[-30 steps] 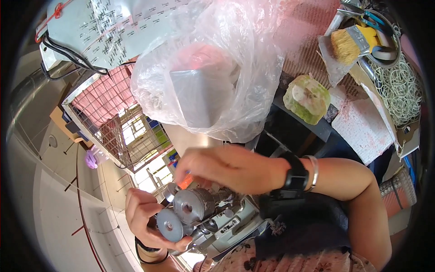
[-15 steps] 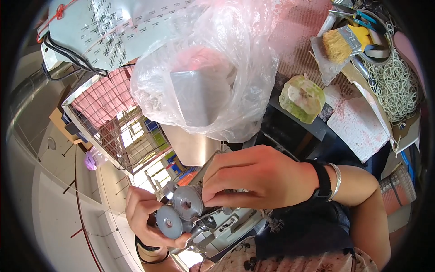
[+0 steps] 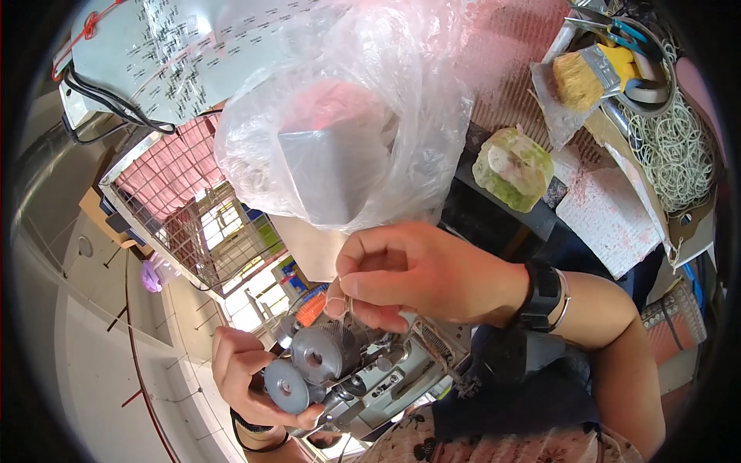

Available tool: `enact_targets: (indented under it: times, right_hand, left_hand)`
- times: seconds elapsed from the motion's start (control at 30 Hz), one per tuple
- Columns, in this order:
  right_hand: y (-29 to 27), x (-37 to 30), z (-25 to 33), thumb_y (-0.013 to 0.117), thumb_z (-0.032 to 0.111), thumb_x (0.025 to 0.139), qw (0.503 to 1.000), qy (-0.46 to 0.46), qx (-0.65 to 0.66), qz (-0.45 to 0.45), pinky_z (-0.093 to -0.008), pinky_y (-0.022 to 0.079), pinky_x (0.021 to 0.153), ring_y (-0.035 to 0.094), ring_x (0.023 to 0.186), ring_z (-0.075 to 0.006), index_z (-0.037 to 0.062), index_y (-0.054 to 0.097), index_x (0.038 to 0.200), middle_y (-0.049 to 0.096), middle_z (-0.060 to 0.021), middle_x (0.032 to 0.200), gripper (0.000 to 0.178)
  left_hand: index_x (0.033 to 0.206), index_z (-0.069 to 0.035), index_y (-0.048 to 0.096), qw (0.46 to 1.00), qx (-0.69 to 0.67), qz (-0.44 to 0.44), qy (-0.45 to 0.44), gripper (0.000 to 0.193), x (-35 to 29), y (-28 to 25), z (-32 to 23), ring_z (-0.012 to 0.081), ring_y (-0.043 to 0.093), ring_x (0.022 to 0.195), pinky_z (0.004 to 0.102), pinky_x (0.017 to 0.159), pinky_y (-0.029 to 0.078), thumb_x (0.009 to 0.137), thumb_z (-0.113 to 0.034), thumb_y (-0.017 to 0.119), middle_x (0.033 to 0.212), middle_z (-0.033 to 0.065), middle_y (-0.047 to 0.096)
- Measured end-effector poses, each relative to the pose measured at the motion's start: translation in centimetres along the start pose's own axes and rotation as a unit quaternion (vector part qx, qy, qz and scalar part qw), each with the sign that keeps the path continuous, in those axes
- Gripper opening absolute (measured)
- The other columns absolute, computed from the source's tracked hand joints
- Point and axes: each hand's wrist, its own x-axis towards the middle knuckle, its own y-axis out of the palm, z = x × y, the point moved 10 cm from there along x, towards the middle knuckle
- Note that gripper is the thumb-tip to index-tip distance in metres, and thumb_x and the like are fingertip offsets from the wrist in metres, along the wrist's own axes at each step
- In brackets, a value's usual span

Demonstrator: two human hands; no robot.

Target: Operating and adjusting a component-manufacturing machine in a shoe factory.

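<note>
A machine (image 3: 376,397) with shiny metal rollers sits in front of me at the lower middle. My left hand (image 3: 241,376) is closed around its lower-left metal roller (image 3: 284,386), thumb below and fingers behind. Beside that one is a larger roller with a round end disc (image 3: 315,356). My right hand (image 3: 440,270) hovers just above the larger roller, thumb and forefinger pinched on a thin pale strand (image 3: 351,311) that hangs toward the roller. Where the strand's lower end goes is too fine to make out.
A clear plastic bag (image 3: 417,154) lies over a grey metal piece beyond my hands. To the right are a yellow-green block (image 3: 513,168), a brush (image 3: 579,81) and a carton with tangled white cord (image 3: 675,154). A wire basket (image 3: 177,177) stands at left.
My right hand has lifted slightly up and off the larger roller, and a thin strand now shows at its fingertips. My left hand stays on its roller.
</note>
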Motion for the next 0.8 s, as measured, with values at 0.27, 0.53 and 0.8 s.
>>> enact_targets:
  times: [0.27, 0.53, 0.8]
  right_hand:
    - [-1.3, -3.8, 6.4, 0.056, 0.002, 0.099, 0.918, -0.357, 0.010, -0.170, -0.0303, 0.053, 0.086, 0.064, 0.084, -0.0179, 0.0023, 0.051, 0.106, 0.063, -0.0106, 0.100, 0.009]
    - [-0.2, -1.7, 0.3, 0.076, 0.015, 0.090, 0.984, -0.149, -0.087, -0.047, -0.0256, 0.049, 0.075, 0.059, 0.085, -0.0091, 0.0030, 0.062, 0.110, 0.060, -0.0034, 0.098, 0.027]
    - [2.4, 1.2, -4.9, 0.080, 0.028, 0.089, 0.992, -0.071, -0.008, 0.101, -0.0230, 0.045, 0.075, 0.052, 0.084, -0.0060, 0.0049, 0.062, 0.129, 0.055, 0.0010, 0.093, 0.050]
  left_hand:
    - [0.079, -0.003, 0.050, 1.000, 0.003, -0.010, 0.008, 0.080, -0.1, -0.1, 0.0, 0.0225, 0.042, 0.071, 0.0354, 0.063, 0.033, 0.064, -0.079, 0.072, 0.078, 0.0079, 0.042]
    - [0.079, -0.003, 0.051, 1.000, 0.000, -0.011, -0.006, 0.080, -0.1, 0.0, 0.0, 0.0221, 0.042, 0.071, 0.0354, 0.063, 0.033, 0.065, -0.079, 0.072, 0.077, 0.0080, 0.042]
    - [0.079, -0.003, 0.050, 1.000, 0.002, -0.013, -0.006, 0.080, 0.0, 0.0, -0.1, 0.0217, 0.042, 0.071, 0.0356, 0.062, 0.033, 0.064, -0.079, 0.072, 0.077, 0.0081, 0.042]
